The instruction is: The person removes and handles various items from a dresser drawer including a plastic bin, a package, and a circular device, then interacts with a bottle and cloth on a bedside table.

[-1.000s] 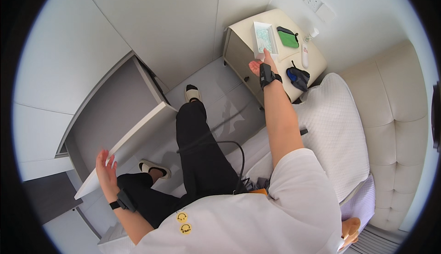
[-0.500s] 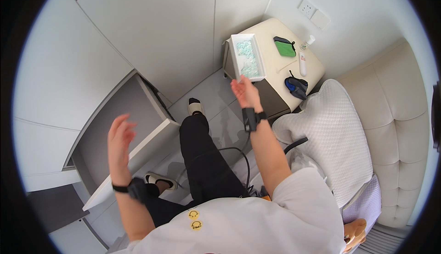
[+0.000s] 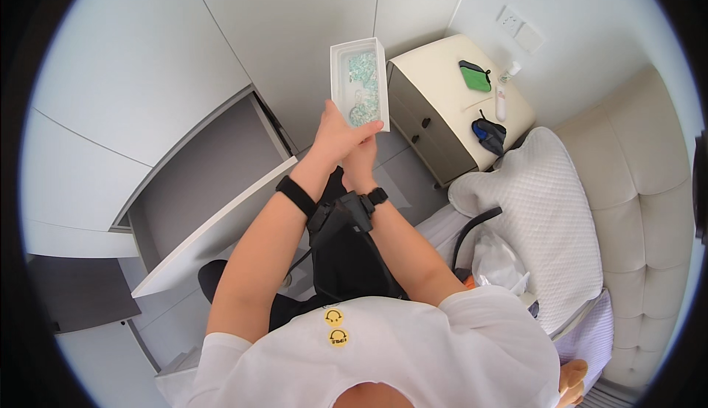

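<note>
A white rectangular box (image 3: 384, 84), open at the top, is held up in front of the nightstand, clear of its top. Inside lie many small pale-green and white packets (image 3: 363, 76). My left hand (image 3: 338, 134) grips the near end of the box, with one finger along its left side and the thumb across the near edge. Just below and partly behind it, my right hand (image 3: 360, 163) supports the same end from underneath; its fingers are mostly hidden. Both wrists wear black straps with dark devices.
At left, a pulled-out drawer (image 3: 214, 224) juts from the white cabinet. The cream nightstand (image 3: 428, 61) bears a green pouch (image 3: 476, 76), a dark-blue pouch (image 3: 490, 134), a white tube (image 3: 501, 104) and a small bottle (image 3: 510, 71). A white pillow (image 3: 546, 216) leans by the headboard (image 3: 612, 157).
The box has come off the nightstand, moving left. My left hand has swung over from the drawer to hold it, while my right hand has shifted left and lower beneath it.
</note>
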`<control>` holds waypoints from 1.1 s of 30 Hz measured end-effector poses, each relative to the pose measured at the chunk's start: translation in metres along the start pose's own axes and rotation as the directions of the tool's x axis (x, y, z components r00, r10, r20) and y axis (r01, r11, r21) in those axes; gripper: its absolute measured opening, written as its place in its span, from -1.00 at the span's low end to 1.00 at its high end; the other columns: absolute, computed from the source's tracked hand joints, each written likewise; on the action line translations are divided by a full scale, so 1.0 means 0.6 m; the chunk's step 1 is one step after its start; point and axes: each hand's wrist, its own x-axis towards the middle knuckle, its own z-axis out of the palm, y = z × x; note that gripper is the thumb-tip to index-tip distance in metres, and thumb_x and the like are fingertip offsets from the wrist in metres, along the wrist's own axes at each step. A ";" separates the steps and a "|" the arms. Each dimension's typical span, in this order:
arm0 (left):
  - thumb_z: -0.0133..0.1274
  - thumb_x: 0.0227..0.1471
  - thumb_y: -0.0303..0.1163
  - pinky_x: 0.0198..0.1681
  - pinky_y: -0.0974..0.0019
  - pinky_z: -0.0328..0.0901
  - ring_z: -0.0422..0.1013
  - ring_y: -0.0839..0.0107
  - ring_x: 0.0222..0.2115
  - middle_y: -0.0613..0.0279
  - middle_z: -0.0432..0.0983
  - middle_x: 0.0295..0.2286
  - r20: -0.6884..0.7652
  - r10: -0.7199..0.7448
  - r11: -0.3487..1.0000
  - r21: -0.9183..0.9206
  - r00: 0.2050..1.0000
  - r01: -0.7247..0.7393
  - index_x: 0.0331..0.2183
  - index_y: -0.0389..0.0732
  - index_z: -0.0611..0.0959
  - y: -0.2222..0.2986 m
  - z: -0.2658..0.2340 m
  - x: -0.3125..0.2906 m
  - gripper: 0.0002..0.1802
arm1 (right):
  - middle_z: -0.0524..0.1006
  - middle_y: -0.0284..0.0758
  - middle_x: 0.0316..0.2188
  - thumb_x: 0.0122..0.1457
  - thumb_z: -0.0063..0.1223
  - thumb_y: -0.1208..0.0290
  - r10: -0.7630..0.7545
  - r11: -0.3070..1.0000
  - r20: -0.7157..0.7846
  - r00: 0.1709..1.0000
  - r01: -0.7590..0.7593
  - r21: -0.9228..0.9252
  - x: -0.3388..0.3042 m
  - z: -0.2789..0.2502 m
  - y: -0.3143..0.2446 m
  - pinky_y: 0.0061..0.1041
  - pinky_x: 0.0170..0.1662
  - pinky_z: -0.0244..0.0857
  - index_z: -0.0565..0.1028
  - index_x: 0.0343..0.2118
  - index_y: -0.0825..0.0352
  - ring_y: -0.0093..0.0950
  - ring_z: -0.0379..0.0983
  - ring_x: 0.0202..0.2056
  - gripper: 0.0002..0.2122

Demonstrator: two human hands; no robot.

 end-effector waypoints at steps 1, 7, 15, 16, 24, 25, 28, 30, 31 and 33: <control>0.34 -0.23 -0.18 -0.10 0.20 0.33 0.39 0.17 -0.10 -0.13 0.37 -0.10 -0.128 0.035 0.981 0.193 0.991 -0.010 -0.02 -0.43 0.21 0.004 0.010 0.004 -0.12 | 0.45 -0.31 -0.14 0.05 0.19 0.44 0.021 0.999 -0.011 1.000 -0.021 -0.024 -0.001 0.003 -0.004 -0.52 -0.08 0.30 0.28 -0.06 0.36 -0.52 0.40 -0.12 -0.58; 0.33 -0.32 -0.13 -0.08 0.16 0.34 0.37 0.02 -0.09 -0.27 0.33 -0.12 -0.231 0.065 0.857 0.511 0.971 0.064 0.03 -0.53 0.09 0.064 0.009 -0.010 0.06 | 0.45 -0.30 -0.14 0.02 0.21 0.43 -0.119 0.991 -0.078 0.990 0.123 0.049 -0.007 0.037 0.002 -0.52 -0.10 0.28 0.28 -0.06 0.38 -0.51 0.40 -0.14 -0.56; 0.24 -0.36 -0.17 -0.11 0.21 0.35 0.46 0.07 -0.19 -0.23 0.48 -0.29 -0.151 0.057 0.799 0.599 0.987 0.046 0.00 -0.60 0.24 0.114 -0.057 -0.021 -0.04 | 0.46 -0.25 -0.14 -0.08 0.10 0.62 -0.042 0.979 0.306 0.951 0.100 -0.178 -0.009 0.004 -0.015 -0.53 -0.12 0.29 0.26 0.00 0.44 -0.49 0.42 -0.16 -0.50; 0.25 -0.36 -0.21 -0.13 0.24 0.35 0.47 0.12 -0.21 -0.19 0.48 -0.27 -0.174 0.138 0.801 0.599 0.975 -0.007 -0.02 -0.57 0.28 0.093 -0.069 -0.014 -0.09 | 0.46 -0.25 -0.14 -0.08 0.10 0.62 -0.047 0.979 0.303 0.952 0.103 -0.174 -0.001 -0.008 -0.026 -0.53 -0.12 0.29 0.26 0.00 0.44 -0.49 0.42 -0.16 -0.50; 0.19 -0.25 -0.44 -0.12 0.29 0.29 0.37 0.30 -0.17 0.02 0.41 -0.16 -0.105 0.240 0.937 0.283 0.965 -0.202 0.02 -0.31 0.34 0.145 -0.106 -0.052 -0.28 | 0.50 -0.17 -0.23 -0.04 -0.01 0.58 -0.317 0.805 -0.167 0.934 0.171 -0.568 0.177 -0.247 -0.075 -0.41 -0.15 0.31 0.44 -0.19 0.36 -0.35 0.44 -0.24 -0.72; 0.19 -0.25 -0.44 -0.12 0.29 0.29 0.37 0.30 -0.17 0.02 0.41 -0.16 -0.096 0.235 0.939 0.278 0.967 -0.201 0.02 -0.31 0.34 0.147 -0.114 -0.056 -0.28 | 0.48 -0.15 -0.20 -0.04 0.05 0.51 -0.437 0.670 -0.268 0.858 0.112 -0.734 0.201 -0.286 -0.091 -0.34 -0.13 0.30 0.45 -0.21 0.35 -0.29 0.41 -0.19 -0.73; 0.14 -0.21 -0.43 -0.11 0.30 0.25 0.35 0.34 -0.18 0.08 0.41 -0.19 -0.069 0.347 0.880 0.369 0.935 -0.300 -0.05 -0.25 0.37 0.151 -0.129 -0.052 -0.40 | 0.40 -0.09 -0.09 -0.02 0.15 0.27 -0.792 0.171 -0.248 0.558 -0.186 -0.967 0.265 -0.439 -0.158 -0.15 -0.07 0.25 0.48 -0.15 0.27 -0.11 0.25 -0.02 -0.65; 0.07 -0.13 -0.39 -0.04 0.37 0.15 0.28 0.40 -0.15 0.16 0.36 -0.19 -0.082 0.345 0.883 0.367 0.935 -0.293 -0.11 -0.23 0.38 0.146 -0.166 -0.058 -0.53 | 0.39 -0.05 -0.04 0.08 0.04 0.11 -0.806 0.292 -0.421 0.416 -0.339 -0.894 0.277 -0.435 -0.179 -0.07 0.03 0.18 0.56 -0.18 0.14 -0.07 0.20 0.06 -0.69; 0.07 -0.13 -0.39 -0.04 0.37 0.15 0.28 0.40 -0.15 0.16 0.36 -0.19 -0.096 0.348 0.881 0.374 0.932 -0.291 -0.11 -0.23 0.38 0.145 -0.172 -0.057 -0.53 | 0.35 -0.04 -0.01 0.10 0.00 0.08 -0.793 0.252 -0.435 0.427 -0.420 -0.872 0.283 -0.446 -0.185 -0.05 0.05 0.16 0.55 -0.15 0.07 -0.04 0.18 0.06 -0.69; 0.07 -0.13 -0.38 -0.05 0.38 0.14 0.27 0.42 -0.15 0.18 0.36 -0.22 -0.099 0.450 0.797 0.492 0.887 -0.349 -0.15 -0.22 0.40 0.139 -0.186 -0.058 -0.57 | 0.30 -0.04 0.04 0.13 -0.06 0.06 -0.660 0.180 -0.514 0.548 -0.550 -0.816 0.289 -0.460 -0.188 -0.02 0.07 0.14 0.53 -0.09 -0.01 -0.01 0.16 0.08 -0.68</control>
